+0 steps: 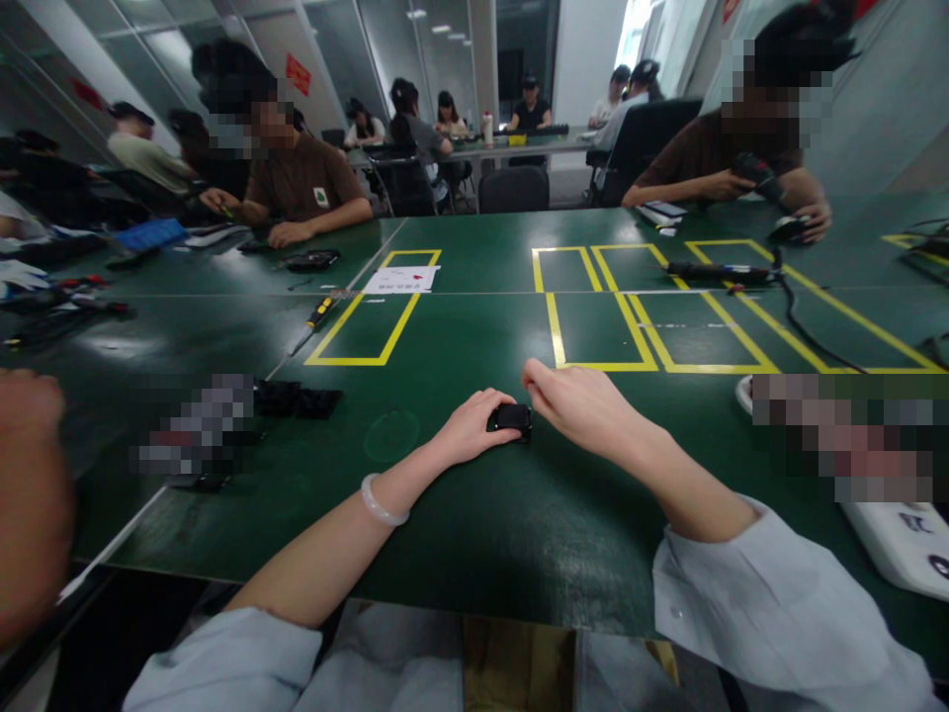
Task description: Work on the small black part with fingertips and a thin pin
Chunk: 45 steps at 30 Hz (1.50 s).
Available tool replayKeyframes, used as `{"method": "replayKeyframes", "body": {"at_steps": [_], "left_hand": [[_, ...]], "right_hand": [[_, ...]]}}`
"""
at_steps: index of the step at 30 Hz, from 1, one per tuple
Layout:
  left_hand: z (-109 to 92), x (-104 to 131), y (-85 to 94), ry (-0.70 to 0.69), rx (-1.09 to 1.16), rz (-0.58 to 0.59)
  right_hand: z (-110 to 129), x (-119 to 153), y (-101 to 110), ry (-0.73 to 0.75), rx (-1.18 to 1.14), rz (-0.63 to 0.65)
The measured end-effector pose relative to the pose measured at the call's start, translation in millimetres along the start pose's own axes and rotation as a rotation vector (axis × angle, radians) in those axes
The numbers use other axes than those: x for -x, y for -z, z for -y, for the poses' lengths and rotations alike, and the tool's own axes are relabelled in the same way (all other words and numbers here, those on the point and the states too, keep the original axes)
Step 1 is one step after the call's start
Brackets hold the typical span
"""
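A small black box-like object (513, 421) rests on the green table (460, 534) in front of me. My left hand (478, 425) is closed around its left side, with the thumb along the near edge and the fingers along the far edge. Just right of and above the object is my right hand (569, 396), its fingers curled in and pinched together. Whether something tiny is between those fingertips is hidden.
A yellow-black screwdriver (320, 314) and a paper sheet (402, 280) lie ahead left. Black parts (297, 399) sit left. A corded black tool (718, 272) is ahead right, a white case (897, 544) near right. A person's arm (30, 504) shows at far left; people sit opposite.
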<state>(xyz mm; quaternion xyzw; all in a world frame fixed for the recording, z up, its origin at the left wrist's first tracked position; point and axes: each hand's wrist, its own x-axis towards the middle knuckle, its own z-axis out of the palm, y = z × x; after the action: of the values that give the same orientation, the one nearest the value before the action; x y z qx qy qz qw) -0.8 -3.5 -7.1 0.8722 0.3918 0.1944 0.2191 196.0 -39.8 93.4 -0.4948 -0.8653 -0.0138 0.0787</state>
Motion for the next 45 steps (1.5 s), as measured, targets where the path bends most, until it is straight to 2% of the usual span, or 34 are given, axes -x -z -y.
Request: {"method": "replayKeyframes", "body": {"at_steps": [9,20,29,35,45], "left_hand": [[0.0,-0.4,-1.0,-0.004,0.019,-0.010],[1.1,-0.5,-0.4,-0.014,0.008,-0.013],[0.5,-0.5,-0.6,-0.009,0.022,-0.008],[3.0,-1.9,-3.2,-0.008,0.033,-0.017],[3.7,-1.4,-3.1,-0.015,0.020,-0.008]], "right_hand": [[-1.4,-4.0,-7.3,-0.069,0.011,-0.004],[0.8,-3.4,-6.1,0.042,-0.125,-0.055],[1.6,-6.0,-12.5,-0.010,-0.126,-0.066],[9.8,-6.7,-13.3,-0.042,-0.044,-0.078],[7.0,-4.8,-28.1,-0.076,-0.192,-0.142]]}}
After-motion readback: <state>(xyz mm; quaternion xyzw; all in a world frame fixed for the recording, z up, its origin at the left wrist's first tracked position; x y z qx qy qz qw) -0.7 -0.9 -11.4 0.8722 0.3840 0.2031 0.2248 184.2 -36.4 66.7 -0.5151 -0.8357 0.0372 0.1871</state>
